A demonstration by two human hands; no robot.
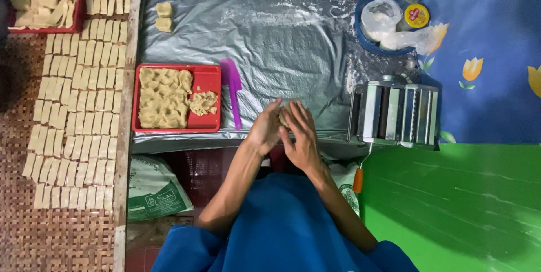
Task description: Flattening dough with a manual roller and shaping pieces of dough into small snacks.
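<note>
left hand (266, 129): cupped, palm turned in toward the right, fingers curled round a dough lump (283, 115); pressed against it.
right hand (301, 134): fingers spread and laid over the same lump from the other side; both hands meet around it.
dough lump: pale yellow-tan, mostly hidden between the palms, only a sliver shows; held just above the near edge of the plastic sheet (282, 41).
plastic sheet: grey, crinkled, dusted with flour, covers the work surface.
red tray (208, 77): left of the hands, on the sheet; left part filled with lumpy dough mass (163, 97), a smaller torn chunk (203, 103) sits apart at the right side.
scraper (231, 89): purple plastic, lies just beside the tray's right edge, handle pointing toward the person.
pasta roller (394, 113): metal, hand-crank type, right of the hands at the sheet's edge; orange crank handle (358, 180) hangs below it.
blue bowl (389, 18): far right corner, holds plastic bags of white powder and a small yellow-lidded tub.
two small dough pieces (164, 16): far left corner of sheet, touching each other.
woven tray (67, 108): far left, rows of cut rectangular dough strips (79, 86) laid side by side.
second red tray (45, 1): top left, piled with loose cut pieces.
green bag (155, 187): on the floor under the tray side.
clothing: blue garment at bottom of view.
</note>
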